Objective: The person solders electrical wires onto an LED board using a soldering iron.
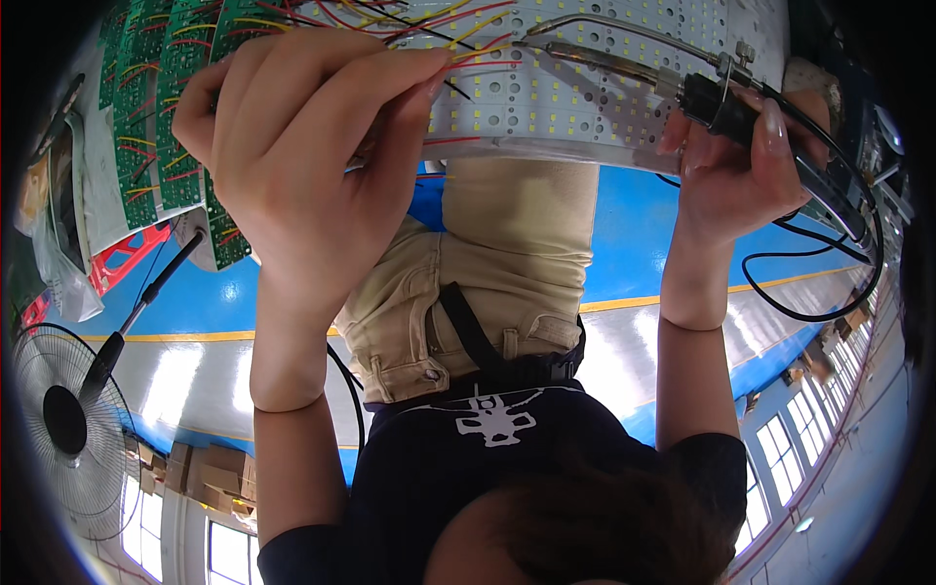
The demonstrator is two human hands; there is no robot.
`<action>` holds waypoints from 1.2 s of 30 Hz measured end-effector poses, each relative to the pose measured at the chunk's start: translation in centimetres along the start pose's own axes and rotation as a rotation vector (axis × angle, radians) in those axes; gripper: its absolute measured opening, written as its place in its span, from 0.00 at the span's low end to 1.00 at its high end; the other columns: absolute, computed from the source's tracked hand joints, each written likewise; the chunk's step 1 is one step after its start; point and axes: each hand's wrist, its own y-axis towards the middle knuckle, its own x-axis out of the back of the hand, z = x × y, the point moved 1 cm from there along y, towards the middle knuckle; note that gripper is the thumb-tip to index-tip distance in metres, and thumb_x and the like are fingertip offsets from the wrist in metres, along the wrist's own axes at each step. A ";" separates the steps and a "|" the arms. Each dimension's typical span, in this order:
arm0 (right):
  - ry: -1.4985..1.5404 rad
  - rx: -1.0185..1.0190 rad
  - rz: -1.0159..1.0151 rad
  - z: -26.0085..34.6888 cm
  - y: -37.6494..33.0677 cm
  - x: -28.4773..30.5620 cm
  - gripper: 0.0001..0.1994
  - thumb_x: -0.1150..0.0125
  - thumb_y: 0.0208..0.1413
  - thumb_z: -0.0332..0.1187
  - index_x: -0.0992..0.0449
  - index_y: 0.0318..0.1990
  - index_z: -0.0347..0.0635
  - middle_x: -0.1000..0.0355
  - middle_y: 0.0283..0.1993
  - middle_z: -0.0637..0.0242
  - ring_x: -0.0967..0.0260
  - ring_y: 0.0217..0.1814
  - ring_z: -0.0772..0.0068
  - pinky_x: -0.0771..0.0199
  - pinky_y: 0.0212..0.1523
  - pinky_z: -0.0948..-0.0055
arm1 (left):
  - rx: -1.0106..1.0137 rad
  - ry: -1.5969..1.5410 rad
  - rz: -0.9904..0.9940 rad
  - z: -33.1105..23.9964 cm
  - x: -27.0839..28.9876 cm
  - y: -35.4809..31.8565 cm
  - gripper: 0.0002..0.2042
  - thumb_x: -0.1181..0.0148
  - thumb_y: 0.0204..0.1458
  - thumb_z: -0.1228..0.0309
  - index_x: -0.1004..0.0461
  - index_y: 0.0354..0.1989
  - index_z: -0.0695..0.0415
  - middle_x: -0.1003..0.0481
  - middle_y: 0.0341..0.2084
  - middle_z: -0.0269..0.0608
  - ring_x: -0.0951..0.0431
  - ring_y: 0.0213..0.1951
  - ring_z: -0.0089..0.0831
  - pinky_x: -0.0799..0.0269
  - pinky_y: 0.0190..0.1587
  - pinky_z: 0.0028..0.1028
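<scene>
My left hand (pixel 302 156) is closed in a pinch at the table's near side, with thin wires at its thumb and index fingertip. A yellow wire (pixel 485 51) runs from these fingertips toward the iron's tip. My right hand (pixel 736 166) grips a soldering iron (pixel 717 105) by its black handle. The iron's metal shaft points left, and a thin curved metal tube (pixel 624 32) runs alongside it, converging near the tip. Beneath both hands lies a white board (pixel 575 122) dotted with small yellow squares and round holes. Whether the tip touches a wire, I cannot tell.
Green circuit boards (pixel 156 107) with red, yellow and black wires lie left of my left hand. A black cable (pixel 780 310) loops down beside my right hand. A standing fan (pixel 68 419) is at the left, and cardboard boxes (pixel 219 478) stand farther off.
</scene>
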 end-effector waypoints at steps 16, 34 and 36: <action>0.017 -0.033 -0.019 0.1 -0.3 -0.2 0.06 0.46 0.57 0.22 0.34 0.29 0.32 0.41 0.11 0.61 0.43 0.08 0.73 0.30 0.12 0.66 | -0.002 0.006 0.006 0.0 0.1 0.0 0.10 0.27 0.39 0.76 0.16 0.32 0.51 0.22 0.28 0.27 0.24 0.32 0.21 0.40 0.45 0.23; 0.018 0.042 0.051 -1.2 -0.7 0.8 0.04 0.50 0.59 0.24 0.32 0.35 0.30 0.39 0.13 0.57 0.43 0.09 0.71 0.31 0.12 0.65 | -0.019 0.008 -0.014 0.4 -0.1 -0.3 0.11 0.28 0.39 0.76 0.16 0.32 0.50 0.22 0.29 0.26 0.24 0.32 0.22 0.40 0.45 0.24; 0.115 0.052 0.088 -1.2 -0.6 1.0 0.06 0.49 0.59 0.24 0.30 0.36 0.28 0.39 0.14 0.57 0.42 0.10 0.71 0.31 0.12 0.65 | -0.019 0.011 -0.012 0.3 -0.1 -0.2 0.11 0.28 0.39 0.76 0.16 0.32 0.50 0.22 0.29 0.26 0.24 0.32 0.22 0.40 0.45 0.24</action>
